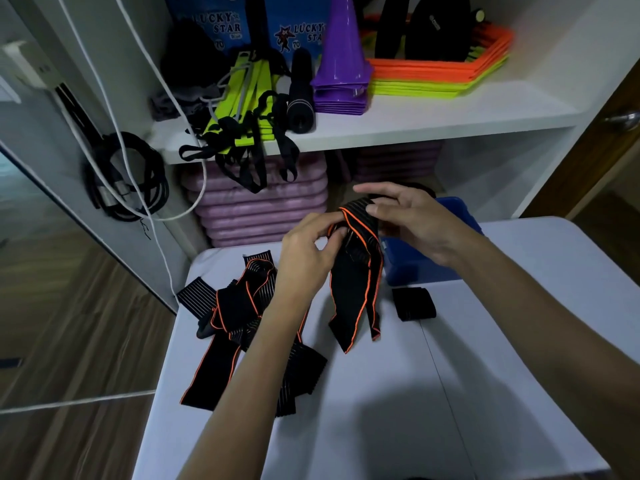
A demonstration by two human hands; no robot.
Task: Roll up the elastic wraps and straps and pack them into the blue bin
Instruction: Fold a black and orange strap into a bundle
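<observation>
Blue boxes [221, 22] at the back of the upper shelf [433, 123] read "LUCKY STAR", one with "Blue" and "70" under the name; a second box to its right shows the same name and a "70". No other writing can be read.

Taking the blue bin [415, 268] as the landmark: it stands at the far edge of the white table [415, 393], largely hidden behind the right hand [415, 223]. Just in front of the bin and above the table, both hands hold up a black wrap with orange edging [353, 282], its folded top between them and its two tails hanging down to the tabletop. The left hand [308, 258], left of the bin, has its fingers curled and pinches the wrap's top fold. The right hand's fingers are mostly straight and spread, the thumb and fingertips resting on the wrap's upper end. A small black roll [414, 303] lies on the table just before the bin. Further left of the bin lies a loose pile of black wraps [242, 327]
</observation>
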